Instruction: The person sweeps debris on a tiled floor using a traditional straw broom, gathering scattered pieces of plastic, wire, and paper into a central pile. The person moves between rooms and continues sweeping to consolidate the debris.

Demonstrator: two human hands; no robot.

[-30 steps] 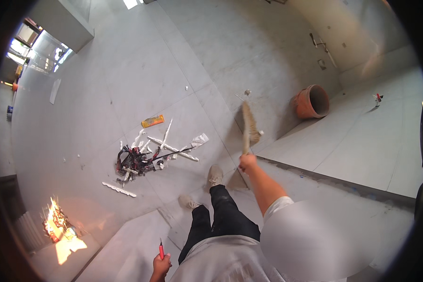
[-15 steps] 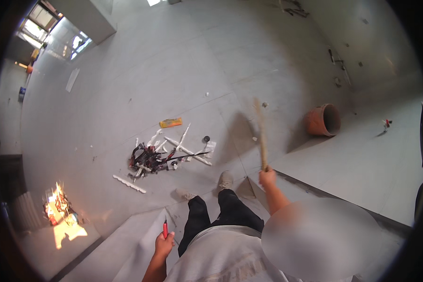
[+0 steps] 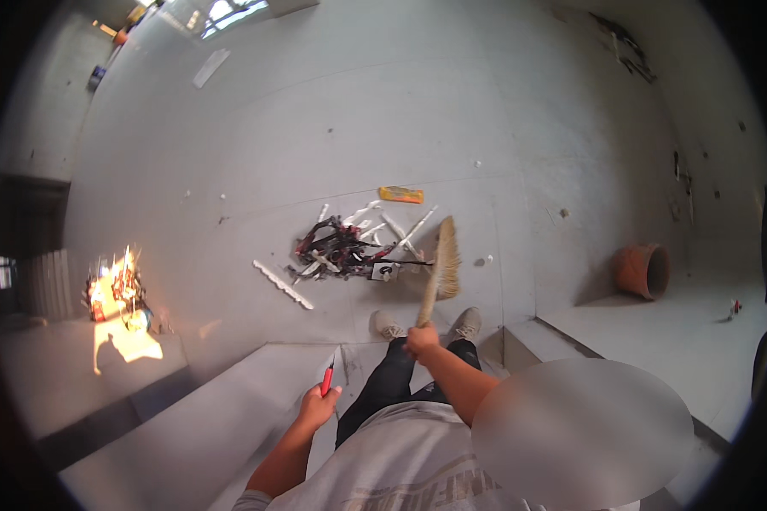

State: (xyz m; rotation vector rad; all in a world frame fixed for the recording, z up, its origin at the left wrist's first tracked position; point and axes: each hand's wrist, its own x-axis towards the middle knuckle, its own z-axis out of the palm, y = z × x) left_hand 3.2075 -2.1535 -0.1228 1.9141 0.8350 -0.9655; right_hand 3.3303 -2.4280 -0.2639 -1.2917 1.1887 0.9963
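Centre frame: right hand (image 3: 422, 341) grasps brush (image 3: 447, 260) by debris pile's (image 3: 339, 247) right edge; sweeping, I'd judge. Next stroke wants leftward control. Left hand (image 3: 317, 410) clasps red-handled tool (image 3: 327, 380).

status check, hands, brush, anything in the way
Left hand closed on red tool; right hand gripping brush. Brush head by right side of scrap pile, contact unclear. Yellow packet just beyond pile.
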